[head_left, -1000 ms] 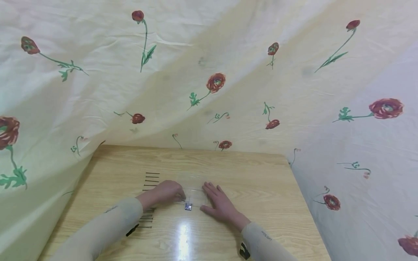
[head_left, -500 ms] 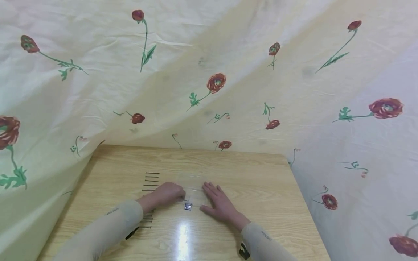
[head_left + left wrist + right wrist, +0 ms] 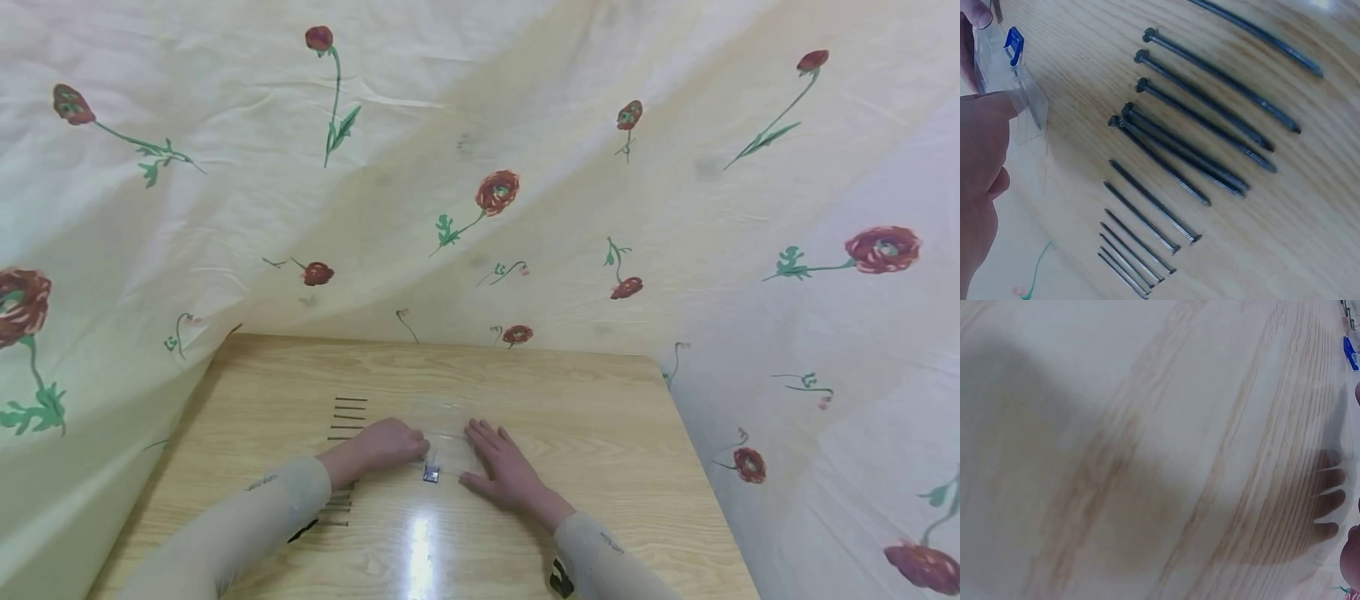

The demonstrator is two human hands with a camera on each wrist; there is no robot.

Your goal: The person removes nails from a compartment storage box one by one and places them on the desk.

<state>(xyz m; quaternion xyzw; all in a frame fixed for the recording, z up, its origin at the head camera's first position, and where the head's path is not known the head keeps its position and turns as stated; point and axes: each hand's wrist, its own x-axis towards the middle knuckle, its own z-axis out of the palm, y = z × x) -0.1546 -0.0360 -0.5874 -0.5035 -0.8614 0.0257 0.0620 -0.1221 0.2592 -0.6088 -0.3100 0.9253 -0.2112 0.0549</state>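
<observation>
In the head view a clear plastic box (image 3: pixel 452 454) with a small blue latch (image 3: pixel 431 473) lies mid-table between the two hands. The left hand (image 3: pixel 390 443) reaches to its left side with curled fingers. In the left wrist view these fingers (image 3: pixel 994 100) stand at the box wall, close beside a thin nail (image 3: pixel 1030 106) seen within the clear walls. I cannot tell what they pinch. The right hand (image 3: pixel 506 467) lies with fingers stretched along the right side of the box. Only a bit of the right hand (image 3: pixel 1350 559) shows in the right wrist view.
Left of the box, several nails lie in a row on the wooden table (image 3: pixel 600 417). Long dark nails (image 3: pixel 1210 87) and shorter thin nails (image 3: pixel 1138 244) are seen there in the left wrist view. A flowered curtain (image 3: pixel 420 225) surrounds the table.
The left hand has shifted slightly to the right over the box's edge. The blue latch has tilted and moved a little. The right hand stays in place.
</observation>
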